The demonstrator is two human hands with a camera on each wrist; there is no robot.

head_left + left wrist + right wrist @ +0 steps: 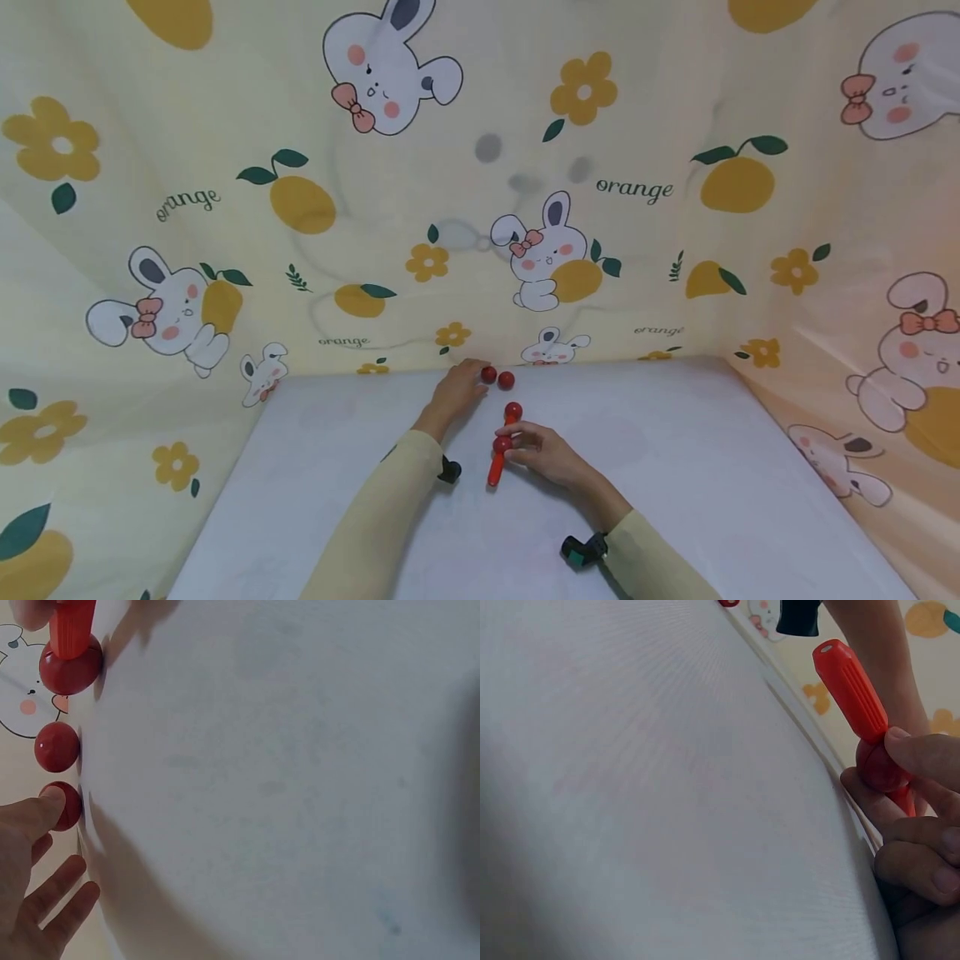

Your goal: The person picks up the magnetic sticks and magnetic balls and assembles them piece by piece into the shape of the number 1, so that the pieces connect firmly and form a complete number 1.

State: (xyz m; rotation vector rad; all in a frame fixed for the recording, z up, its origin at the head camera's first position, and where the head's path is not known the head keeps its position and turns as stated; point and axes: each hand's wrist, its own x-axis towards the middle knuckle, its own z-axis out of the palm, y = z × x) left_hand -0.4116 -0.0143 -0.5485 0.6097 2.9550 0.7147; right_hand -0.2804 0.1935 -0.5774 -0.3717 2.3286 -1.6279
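Near the far edge of the table my left hand (pixel 456 390) pinches a red ball (pixel 69 808), its thumb lying on the ball and the other fingers spread. Another red ball (pixel 506 381) sits just to the right of that one. My right hand (pixel 551 457) pinches a red ball (pixel 877 766) that joins two orange-red rods. One ridged rod (pixel 496 471) points toward me; the far rod (pixel 509 422) is partly covered by fingers. At its far end is a further red ball (pixel 513 410).
The white tabletop (pixel 675 467) spreads out around both hands. A curtain (pixel 465 275) printed with rabbits and oranges hangs behind the table and along its sides. Dark wrist cameras (pixel 583 550) sit at both sleeve cuffs.
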